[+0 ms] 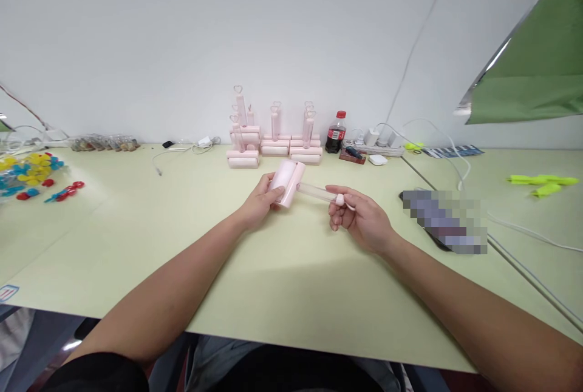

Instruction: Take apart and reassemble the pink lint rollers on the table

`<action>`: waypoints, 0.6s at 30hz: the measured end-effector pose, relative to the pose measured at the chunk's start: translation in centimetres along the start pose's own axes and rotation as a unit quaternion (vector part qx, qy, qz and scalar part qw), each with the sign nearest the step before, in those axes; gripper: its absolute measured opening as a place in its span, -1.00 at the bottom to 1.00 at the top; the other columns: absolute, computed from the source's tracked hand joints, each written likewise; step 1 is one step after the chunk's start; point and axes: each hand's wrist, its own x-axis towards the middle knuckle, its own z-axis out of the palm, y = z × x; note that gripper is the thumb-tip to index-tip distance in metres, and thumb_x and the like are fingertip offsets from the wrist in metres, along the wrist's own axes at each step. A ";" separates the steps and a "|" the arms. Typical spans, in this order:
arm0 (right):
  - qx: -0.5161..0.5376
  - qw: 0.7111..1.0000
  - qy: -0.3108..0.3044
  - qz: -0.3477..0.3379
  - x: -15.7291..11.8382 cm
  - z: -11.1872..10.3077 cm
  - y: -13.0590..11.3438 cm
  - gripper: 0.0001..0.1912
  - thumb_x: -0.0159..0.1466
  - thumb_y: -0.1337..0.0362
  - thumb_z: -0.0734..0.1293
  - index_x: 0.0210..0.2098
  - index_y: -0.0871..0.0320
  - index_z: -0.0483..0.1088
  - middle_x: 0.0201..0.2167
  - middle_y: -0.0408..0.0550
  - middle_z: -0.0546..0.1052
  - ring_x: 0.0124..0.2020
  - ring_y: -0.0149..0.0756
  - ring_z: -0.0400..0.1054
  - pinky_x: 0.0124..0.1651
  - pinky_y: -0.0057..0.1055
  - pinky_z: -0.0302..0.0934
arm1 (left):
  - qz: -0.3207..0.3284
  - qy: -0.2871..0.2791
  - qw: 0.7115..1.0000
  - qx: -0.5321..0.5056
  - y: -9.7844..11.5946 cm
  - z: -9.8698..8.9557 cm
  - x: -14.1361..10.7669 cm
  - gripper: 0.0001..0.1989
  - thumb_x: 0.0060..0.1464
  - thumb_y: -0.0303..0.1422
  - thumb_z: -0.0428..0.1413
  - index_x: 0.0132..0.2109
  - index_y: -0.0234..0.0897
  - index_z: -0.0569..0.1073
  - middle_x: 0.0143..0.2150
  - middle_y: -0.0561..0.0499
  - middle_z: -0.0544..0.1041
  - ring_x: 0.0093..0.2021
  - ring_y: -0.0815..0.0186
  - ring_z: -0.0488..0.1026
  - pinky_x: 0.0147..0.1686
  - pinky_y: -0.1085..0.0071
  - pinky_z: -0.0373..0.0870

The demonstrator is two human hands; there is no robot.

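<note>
My left hand is wrapped round a pink roller case, held tilted above the table with the thumb on its face. A clear tube-shaped handle runs sideways from the right side of the case. My right hand pinches the white end of this handle, fingers curled. The handle's other end meets or nearly meets the case. Behind them, several similar pink cases with clear upright handles stand near the wall, some topped with a heart-shaped loop.
A cola bottle and a power strip with cables stand at the back. A dark-edged blurred object lies right. Colourful plastic pieces are far left, yellow-green ones far right.
</note>
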 end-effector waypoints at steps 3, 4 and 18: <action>-0.002 1.000 -0.021 0.003 -0.1 0.3 0.0 -0.66 0.27 0.20 0.27 0.01 0.17 0.38 -0.46 -0.09 0.53 -0.55 -0.33 0.34 -0.45 -0.30 0.31 | 0.098 0.097 0.963 0.233 0.9 0.0 -0.6 -0.38 0.10 -0.03 0.05 0.22 -0.24 0.21 0.24 -0.20 0.28 0.22 -0.02 0.23 0.13 0.08 0.22; -0.003 1.000 -0.029 0.004 -0.3 0.5 0.1 -0.66 0.28 0.18 0.27 0.01 0.16 0.38 -0.45 -0.09 0.53 -0.54 -0.33 0.35 -0.44 -0.30 0.32 | 0.142 0.115 0.932 0.313 1.3 0.2 -0.9 -0.34 0.08 -0.03 0.08 0.24 -0.25 0.21 0.29 -0.23 0.22 0.27 -0.05 0.15 0.20 0.04 0.13; -0.060 0.976 -0.207 -0.038 -3.0 2.4 0.2 -0.45 0.30 0.04 0.32 0.23 -0.05 0.17 -0.04 0.05 0.49 -0.28 -0.26 0.43 -0.21 -0.21 0.34 | 0.208 0.064 0.892 0.397 2.2 1.3 -1.5 -0.84 0.08 -0.40 0.10 -0.18 -0.13 0.51 -0.22 -0.07 0.50 -0.13 0.09 0.43 0.03 0.11 0.24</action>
